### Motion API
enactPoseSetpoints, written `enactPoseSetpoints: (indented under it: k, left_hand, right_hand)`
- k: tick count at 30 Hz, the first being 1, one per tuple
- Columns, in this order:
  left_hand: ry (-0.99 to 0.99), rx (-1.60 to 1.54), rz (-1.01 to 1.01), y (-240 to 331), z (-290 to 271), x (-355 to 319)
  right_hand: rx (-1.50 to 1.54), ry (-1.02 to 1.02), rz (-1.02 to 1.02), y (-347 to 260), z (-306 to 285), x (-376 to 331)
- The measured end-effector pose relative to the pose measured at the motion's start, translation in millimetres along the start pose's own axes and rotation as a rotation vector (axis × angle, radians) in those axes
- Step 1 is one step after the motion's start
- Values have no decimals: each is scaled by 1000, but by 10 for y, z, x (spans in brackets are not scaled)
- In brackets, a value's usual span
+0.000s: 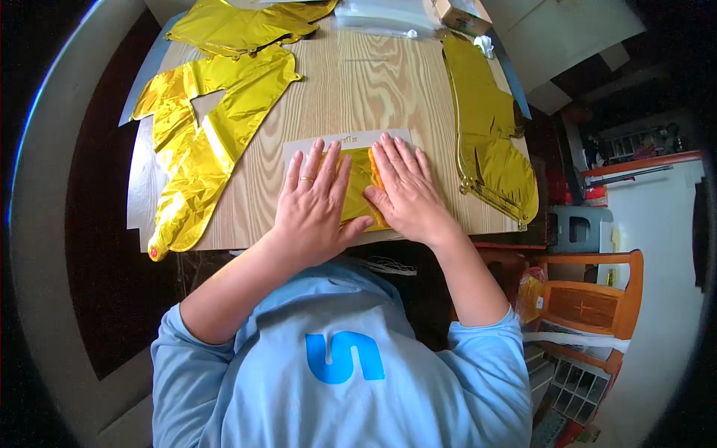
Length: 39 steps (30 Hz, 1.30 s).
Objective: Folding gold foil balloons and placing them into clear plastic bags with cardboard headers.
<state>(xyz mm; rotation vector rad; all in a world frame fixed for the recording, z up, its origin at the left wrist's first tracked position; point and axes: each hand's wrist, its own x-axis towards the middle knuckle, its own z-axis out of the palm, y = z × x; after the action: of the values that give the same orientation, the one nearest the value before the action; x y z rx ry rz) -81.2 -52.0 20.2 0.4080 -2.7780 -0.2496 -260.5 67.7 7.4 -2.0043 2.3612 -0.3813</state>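
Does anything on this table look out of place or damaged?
Nothing looks damaged. The large gold foil balloon on the left hangs its tip over the table edge. Both hands, left hand and right hand, press flat on a folded gold foil balloon.

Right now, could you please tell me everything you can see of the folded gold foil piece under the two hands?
The folded gold foil piece is shiny, crinkled metallic film, yellow-gold with an orange tint along its right fold. It lies flat near the front edge of the wooden table, on top of a pale card that shows beyond its far side. The left hand and the right hand press on it, palms down with fingers spread, covering most of it, so its full outline is hidden.
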Motion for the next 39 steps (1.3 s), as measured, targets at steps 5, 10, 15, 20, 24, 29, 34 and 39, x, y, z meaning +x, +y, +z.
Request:
enactPoseSetpoints:
  k: [5, 10, 15, 20, 24, 29, 34, 39]
  left_hand:
    - [-18, -24, -35, -9, 170, -70]
    - [-62, 0, -60, 23, 111, -32]
    - [-80, -11, -70, 13, 113, -18]
    - [-63, -24, -64, -28, 147, -31]
    - [-104, -31, -65, -102, 46, -20]
    - [-92, -108, -13, -238, 19, -50]
    - [-151, -106, -16, -268, -40, -17]
    - [-122, -151, -40, -266, -39, -38]
  right_hand:
    - [-52, -30, 18, 29, -14, -25]
    - [640, 13, 144, 372, -405, -41]
    - [525, 92, 41, 198, -681, 0]
    - [78, 16, -15, -45, -93, 112]
    - [15, -18, 21, -21, -8, 122]
    - [-16, -79, 87, -112, -61, 147]
    - [-9, -128, 128, -128, -92, 164]
    - [-18, -157, 167, -139, -136, 167]
